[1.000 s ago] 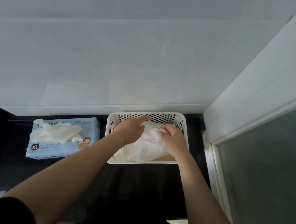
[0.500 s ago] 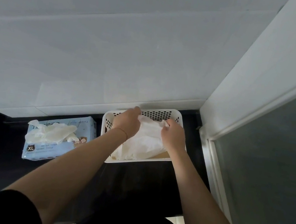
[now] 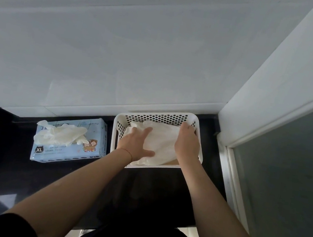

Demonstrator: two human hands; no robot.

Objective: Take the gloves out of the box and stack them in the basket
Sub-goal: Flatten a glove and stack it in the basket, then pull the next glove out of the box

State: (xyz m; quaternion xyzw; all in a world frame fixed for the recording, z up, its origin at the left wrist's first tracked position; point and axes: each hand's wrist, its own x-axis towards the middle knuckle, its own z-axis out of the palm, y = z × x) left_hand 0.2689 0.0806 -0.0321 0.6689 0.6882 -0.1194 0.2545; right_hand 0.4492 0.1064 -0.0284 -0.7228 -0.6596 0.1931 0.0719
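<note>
Head view puts both hands inside the white perforated basket, which sits on the dark counter against the pale wall, with the blue glove box just beside it on the person's left. The left hand lies flat with fingers spread, pressing on the near-left part of the stacked gloves — it grasps nothing, only holds the pile down. The right hand rests along the pile's right edge with fingers reaching toward the far wall of the basket; whether its fingertips pinch a glove edge or merely smooth it cannot be told, since they curl out of sight past the pile. The stack lies slantwise in the basket, its long axis running from the near-left corner toward the far-right one, and a strip of brown basket floor shows at the near right. The next glove hangs half out of the box's top slot, draped toward the left, away from the basket. That is what the coming move likely turns on — the box lies to the left of both hands, so the left hand is clearly the nearer one for the next pull, while the right could stay to steady the pile
</note>
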